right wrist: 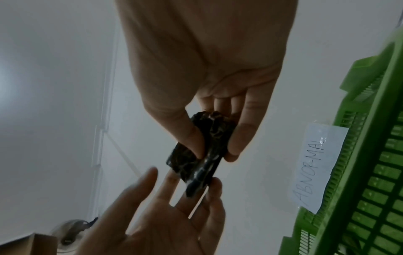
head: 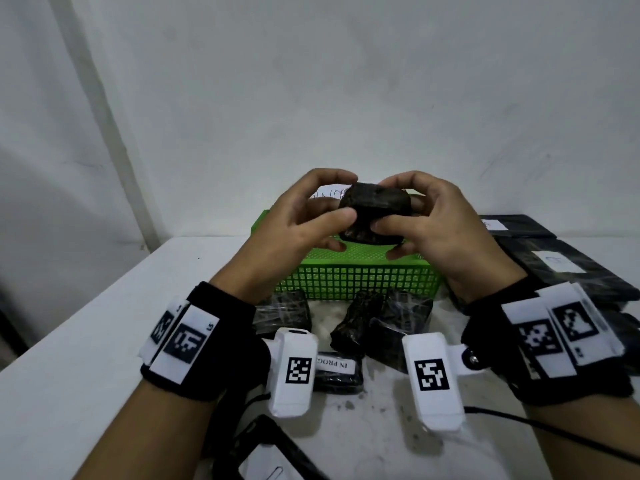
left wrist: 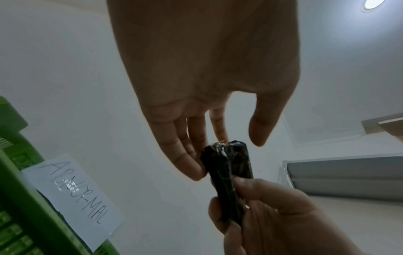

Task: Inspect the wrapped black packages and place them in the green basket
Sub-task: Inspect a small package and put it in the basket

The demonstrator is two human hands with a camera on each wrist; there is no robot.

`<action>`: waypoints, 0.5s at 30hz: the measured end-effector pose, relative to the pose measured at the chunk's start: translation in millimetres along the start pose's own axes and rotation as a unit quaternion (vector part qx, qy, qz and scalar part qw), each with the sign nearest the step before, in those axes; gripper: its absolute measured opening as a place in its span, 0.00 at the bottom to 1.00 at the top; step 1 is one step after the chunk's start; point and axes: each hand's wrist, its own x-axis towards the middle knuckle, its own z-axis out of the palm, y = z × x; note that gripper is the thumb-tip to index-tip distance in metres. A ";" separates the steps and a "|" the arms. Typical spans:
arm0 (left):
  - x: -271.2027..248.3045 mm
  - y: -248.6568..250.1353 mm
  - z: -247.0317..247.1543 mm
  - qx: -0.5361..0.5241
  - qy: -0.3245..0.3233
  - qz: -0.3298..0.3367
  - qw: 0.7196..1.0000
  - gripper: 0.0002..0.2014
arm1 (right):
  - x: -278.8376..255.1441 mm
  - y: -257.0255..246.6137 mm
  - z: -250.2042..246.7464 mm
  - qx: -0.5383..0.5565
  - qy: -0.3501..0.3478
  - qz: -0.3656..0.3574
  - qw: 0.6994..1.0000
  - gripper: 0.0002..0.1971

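A black wrapped package (head: 367, 202) is held up over the green basket (head: 360, 278). My right hand (head: 381, 206) pinches it between thumb and fingers, plain in the right wrist view (right wrist: 216, 153). My left hand (head: 347, 196) touches the package's other end with straight, spread fingers (left wrist: 196, 165); its thumb stands just clear of the package (left wrist: 231, 165). Several more wrapped black packages (head: 356, 320) lie on the table in front of the basket. The inside of the basket is hidden behind my hands.
A white paper label reading ABNORMAL (left wrist: 74, 195) is taped to the basket's far side. A package labelled IN PROG (head: 337, 372) lies near the table's front. Flat black packs with white labels (head: 568, 268) are stacked at the right. A white wall stands behind the white table (head: 104, 323).
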 end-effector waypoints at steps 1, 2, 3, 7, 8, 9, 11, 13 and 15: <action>1.0 -0.3 1.0 -0.005 0.018 0.002 1.000 0.18 | -0.7 -0.1 0.1 -0.008 -0.003 -0.010 1.000 0.19; 2.0 -1.3 1.3 -0.005 0.037 0.008 0.999 0.15 | -1.4 -0.4 0.6 -0.013 -0.012 -0.015 1.000 0.19; 2.7 -2.6 0.8 -0.004 0.050 0.016 0.999 0.12 | -2.3 -0.6 0.7 -0.010 -0.025 -0.009 1.000 0.20; 1.2 -4.0 -4.9 -0.001 0.028 0.035 0.999 0.14 | -3.7 -5.5 -1.9 0.058 -0.086 0.090 0.991 0.16; 0.4 -3.5 -5.5 -0.003 0.018 0.034 0.999 0.15 | -3.5 -7.2 -1.9 0.068 -0.082 0.101 0.989 0.12; -0.1 -3.2 -5.1 -0.005 0.010 0.032 0.999 0.16 | -3.2 -7.7 -1.7 0.064 -0.068 0.099 0.991 0.09; -0.2 -2.6 -1.7 -0.003 0.004 0.027 1.000 0.16 | -2.3 -5.1 0.4 0.026 -0.022 0.060 0.998 0.07; -0.1 -2.6 3.1 -0.006 0.009 0.011 1.000 0.17 | -1.3 -1.6 3.3 -0.013 0.021 0.003 1.000 0.08; 1.3 -4.0 7.6 -0.023 0.020 -0.014 0.999 0.17 | -0.3 1.7 5.4 -0.026 0.028 -0.039 0.998 0.10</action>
